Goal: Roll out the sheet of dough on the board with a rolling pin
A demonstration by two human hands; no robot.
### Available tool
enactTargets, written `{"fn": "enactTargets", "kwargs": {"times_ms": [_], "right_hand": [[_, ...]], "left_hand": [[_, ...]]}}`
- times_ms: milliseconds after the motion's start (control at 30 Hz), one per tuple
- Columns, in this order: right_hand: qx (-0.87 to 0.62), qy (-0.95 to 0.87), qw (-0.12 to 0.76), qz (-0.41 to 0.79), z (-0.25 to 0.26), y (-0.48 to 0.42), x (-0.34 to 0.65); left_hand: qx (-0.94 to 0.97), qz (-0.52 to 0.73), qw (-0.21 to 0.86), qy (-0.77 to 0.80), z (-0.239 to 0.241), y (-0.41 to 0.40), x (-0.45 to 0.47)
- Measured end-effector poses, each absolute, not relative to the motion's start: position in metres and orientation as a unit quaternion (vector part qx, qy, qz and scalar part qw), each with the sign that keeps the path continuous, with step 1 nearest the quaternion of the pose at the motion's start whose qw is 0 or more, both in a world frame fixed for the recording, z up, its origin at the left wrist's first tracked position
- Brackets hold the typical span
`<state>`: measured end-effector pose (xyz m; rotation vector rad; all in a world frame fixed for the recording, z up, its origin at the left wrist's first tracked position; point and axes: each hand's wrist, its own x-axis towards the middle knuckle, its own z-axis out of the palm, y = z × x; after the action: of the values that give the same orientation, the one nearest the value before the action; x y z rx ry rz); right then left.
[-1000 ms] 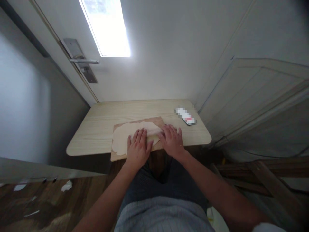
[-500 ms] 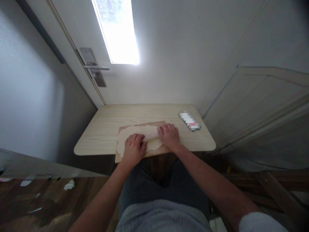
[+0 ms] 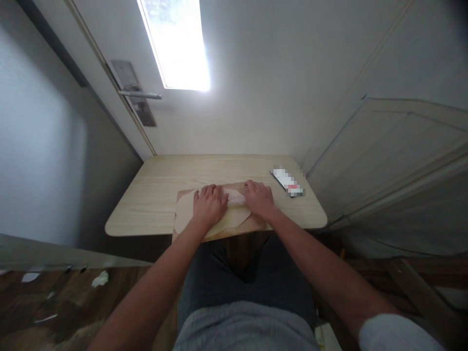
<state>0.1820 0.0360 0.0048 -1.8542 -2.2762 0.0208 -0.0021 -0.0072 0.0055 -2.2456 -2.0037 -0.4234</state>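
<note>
A wide, thin sheet of pale dough (image 3: 185, 213) lies flat on a wooden board (image 3: 258, 224) at the table's front edge. Across the dough's far part runs a whitish rolling pin (image 3: 236, 198), of which only the middle shows between my hands. My left hand (image 3: 210, 204) is closed over the pin's left part, fingers pointing forward. Over its right end, my right hand (image 3: 259, 199) is closed too, near the board's far right corner. Both hands hide the pin's ends.
The board rests on a light wood table (image 3: 146, 204). A phone (image 3: 287, 182) lies at the table's right. Behind stands a white door with a metal handle (image 3: 141, 95) and a bright window. Paper scraps (image 3: 100, 279) lie on the floor at left.
Both hands and the rolling pin have moved forward, away from my body, toward the board's far edge. My left hand has also shifted right, and the pin now lies less slanted.
</note>
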Motion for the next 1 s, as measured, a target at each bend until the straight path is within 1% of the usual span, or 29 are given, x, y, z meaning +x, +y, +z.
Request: {"fn": "enactTargets", "kwargs": {"times_ms": [100, 233, 467, 767, 1000], "right_hand": [[-0.599, -0.791, 0.123, -0.018, 0.002, 0.041, 0.182], [-0.578, -0.806, 0.124, -0.013, -0.005, 0.049, 0.183], [-0.587, -0.796, 0.143, -0.013, -0.009, 0.054, 0.182], [-0.611, -0.786, 0.093, -0.005, 0.008, 0.058, 0.176], [-0.627, -0.774, 0.089, 0.01, 0.011, 0.069, 0.173]], "left_hand": [[-0.749, -0.126, 0.047, -0.648, 0.006, 0.003, -0.001], [-0.765, -0.117, 0.041, -0.632, 0.006, 0.012, -0.002], [-0.766, -0.088, 0.053, -0.635, 0.005, 0.022, -0.003], [-0.763, -0.079, 0.052, -0.64, 0.008, 0.037, -0.003], [-0.768, -0.077, 0.034, -0.635, 0.008, 0.049, -0.006]]}}
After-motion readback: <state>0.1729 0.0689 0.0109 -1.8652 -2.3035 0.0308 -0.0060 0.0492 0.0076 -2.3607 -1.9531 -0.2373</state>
